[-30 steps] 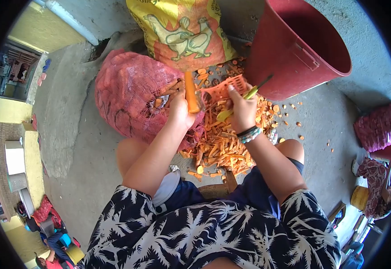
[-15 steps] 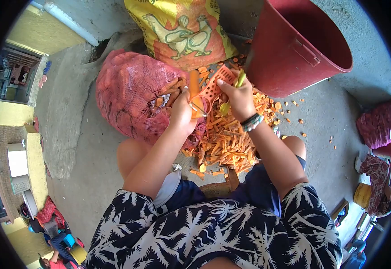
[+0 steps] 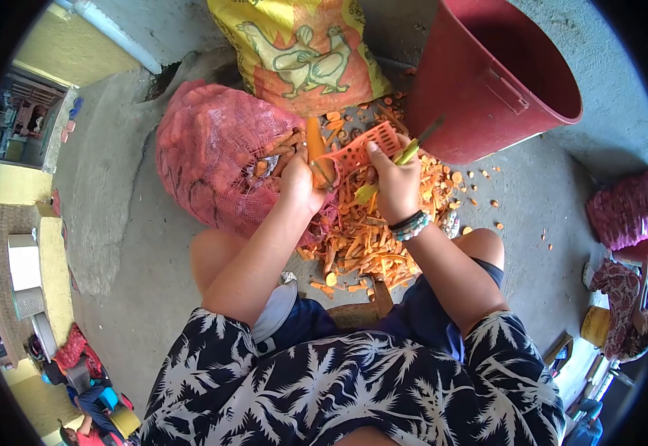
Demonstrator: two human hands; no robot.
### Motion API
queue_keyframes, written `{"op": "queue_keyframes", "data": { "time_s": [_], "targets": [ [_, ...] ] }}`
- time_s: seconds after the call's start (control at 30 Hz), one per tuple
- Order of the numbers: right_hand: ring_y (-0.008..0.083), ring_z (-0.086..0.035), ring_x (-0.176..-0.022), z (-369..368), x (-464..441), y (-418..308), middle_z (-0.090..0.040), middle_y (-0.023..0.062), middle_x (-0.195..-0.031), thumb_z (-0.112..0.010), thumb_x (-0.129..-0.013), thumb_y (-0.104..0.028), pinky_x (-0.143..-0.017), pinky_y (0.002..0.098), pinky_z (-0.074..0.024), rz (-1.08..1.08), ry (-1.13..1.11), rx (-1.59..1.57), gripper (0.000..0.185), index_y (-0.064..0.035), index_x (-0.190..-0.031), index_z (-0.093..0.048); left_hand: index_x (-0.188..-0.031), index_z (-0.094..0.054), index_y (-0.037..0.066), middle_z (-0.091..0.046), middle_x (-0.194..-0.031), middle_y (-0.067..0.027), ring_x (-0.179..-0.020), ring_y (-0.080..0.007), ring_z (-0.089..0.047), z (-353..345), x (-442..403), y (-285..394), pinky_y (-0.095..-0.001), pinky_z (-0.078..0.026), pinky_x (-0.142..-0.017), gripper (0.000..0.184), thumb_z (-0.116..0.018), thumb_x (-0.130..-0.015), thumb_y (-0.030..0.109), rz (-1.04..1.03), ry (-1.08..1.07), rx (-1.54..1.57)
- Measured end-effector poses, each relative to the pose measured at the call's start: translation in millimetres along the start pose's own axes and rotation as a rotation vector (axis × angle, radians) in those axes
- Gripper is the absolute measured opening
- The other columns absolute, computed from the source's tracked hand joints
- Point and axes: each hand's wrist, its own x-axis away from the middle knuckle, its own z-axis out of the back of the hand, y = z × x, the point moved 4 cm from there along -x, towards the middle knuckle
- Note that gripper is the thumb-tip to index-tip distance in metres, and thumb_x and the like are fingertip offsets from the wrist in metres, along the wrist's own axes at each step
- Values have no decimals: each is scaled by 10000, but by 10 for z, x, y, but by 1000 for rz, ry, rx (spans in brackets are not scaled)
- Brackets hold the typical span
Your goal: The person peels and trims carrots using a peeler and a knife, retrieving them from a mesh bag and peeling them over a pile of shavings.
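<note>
My left hand [image 3: 301, 181] is wrapped round a peeled orange carrot [image 3: 314, 143], held upright beside the open mouth of a red mesh sack [image 3: 216, 149] of carrots. In my right hand [image 3: 398, 180] are an orange peeler [image 3: 359, 152] with a perforated handle and a knife [image 3: 408, 152] with a yellow-green handle and a dark blade. The peeler's head is at the carrot's lower part; whether it touches cannot be told. Beneath my hands lies a heap of orange peels and cut pieces [image 3: 372, 241].
A tall red bin [image 3: 458, 97] stands behind on the right. Next to it is a yellow sack [image 3: 301, 67] printed with chickens. Another mesh sack [image 3: 621, 208] is at the far right. A person [image 3: 86, 427] is at the lower left edge.
The peeler has swung with my right hand, down along the carrot and back, and the knife blade shows again. My left hand keeps its hold on the carrot.
</note>
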Motion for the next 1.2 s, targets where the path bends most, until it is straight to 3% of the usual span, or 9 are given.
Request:
{"op": "queue_keyframes", "data": {
  "time_s": [0.1, 0.23, 0.4, 0.57, 0.73, 0.8, 0.93, 1.0, 1.2],
  "targets": [
    [60, -499, -481, -9, -53, 0, -594, 46, -737, -624, -788, -43, -396, 182, -404, 51, -49, 68, 285, 9, -1036, -494, -1142, -459, 56, -556, -1018, -139, -1004, -253, -547, -123, 148, 23, -443, -419, -927, 335, -277, -940, 252, -45, 10, 34],
    [86, -557, -596, -1, -448, -109, -610, 55, -819, -638, -767, -23, -487, 196, -456, -1, -150, 186, 268, 0, -1015, -539, -1180, -445, 21, -564, -999, -119, -940, -221, -563, -135, 354, 68, -359, -460, -840, 374, -307, -943, 275, 77, 32, -276],
    [62, -486, -499, 413, -1062, -185, -585, 35, -735, -630, -783, -50, -412, 196, -389, 138, 124, 27, 193, -13, -938, -522, -1142, -472, 0, -553, -902, -70, -798, -164, -558, -148, 498, 123, -303, -483, -697, 403, -351, -942, 328, 256, -72, -201],
    [70, -471, -448, 52, -184, -71, -569, 22, -703, -613, -790, -35, -378, 202, -370, 22, 53, 34, 202, -17, -958, -502, -1175, -439, 86, -543, -984, -80, -866, -194, -556, -120, 193, 164, -352, -490, -777, 336, -274, -958, 282, -66, 66, -38],
    [55, -471, -475, -1, -20, 6, -550, 10, -710, -585, -816, -37, -412, 194, -394, -28, 0, -39, 214, -7, -1008, -496, -1201, -416, 100, -544, -1069, -97, -934, -230, -560, -111, 119, 21, -394, -471, -847, 358, -216, -960, 275, 19, 126, -23],
    [53, -473, -481, 2, -17, -14, -556, 12, -713, -591, -813, -40, -414, 192, -396, -30, 1, -19, 221, -7, -1010, -498, -1096, -488, 54, -575, -906, -54, -753, -150, -565, -188, 208, 35, -289, -476, -676, 324, -281, -960, 262, -34, 189, -19],
    [55, -483, -483, -36, -75, 2, -563, 11, -720, -606, -804, -38, -409, 184, -393, -36, -34, 33, 267, 10, -1039, -489, -1078, -503, 57, -577, -897, -48, -763, -138, -562, -84, 191, 1, -295, -471, -674, 311, -312, -952, 267, -34, 59, -16],
    [57, -483, -470, -48, -251, -1, -571, 25, -719, -625, -791, -41, -396, 183, -389, -36, -180, 203, 310, 19, -1056, -476, -1196, -439, 81, -558, -1044, -126, -880, -224, -584, -34, 225, -4, -358, -497, -779, 352, -279, -955, 282, -32, 67, -199],
    [73, -492, -467, 434, -1149, -260, -591, 47, -696, -635, -787, -62, -396, 207, -404, 248, 154, 0, 204, 1, -946, -524, -1077, -502, 42, -576, -889, -67, -770, -163, -569, -315, 648, 132, -315, -476, -620, 324, -390, -933, 310, 205, -6, -300]
  ]
}}
